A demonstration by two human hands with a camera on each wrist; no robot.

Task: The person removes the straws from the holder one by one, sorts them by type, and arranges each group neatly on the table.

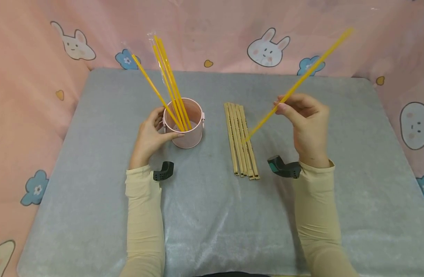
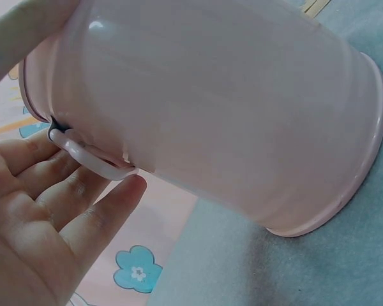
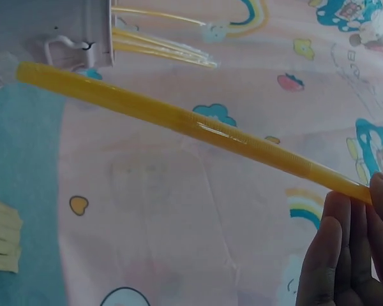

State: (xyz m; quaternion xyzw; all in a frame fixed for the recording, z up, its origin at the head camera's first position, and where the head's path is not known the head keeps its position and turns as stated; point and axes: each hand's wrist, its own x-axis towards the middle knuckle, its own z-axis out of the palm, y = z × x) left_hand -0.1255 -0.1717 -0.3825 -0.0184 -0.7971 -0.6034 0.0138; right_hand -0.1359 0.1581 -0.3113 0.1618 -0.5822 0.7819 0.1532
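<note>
On the grey table (image 1: 212, 223), the left hand (image 1: 150, 132) grips the pink bucket (image 1: 189, 141) near its rim, with yellow straws (image 1: 177, 90) leaning inside. Paper packets (image 1: 238, 154) lie to the bucket's right; the right hand (image 1: 310, 121) pinches another straw (image 1: 303, 78) aslant above the table.

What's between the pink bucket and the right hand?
In the head view, thin tan packets lie there, with the lower end of the held yellow straw over them.
</note>
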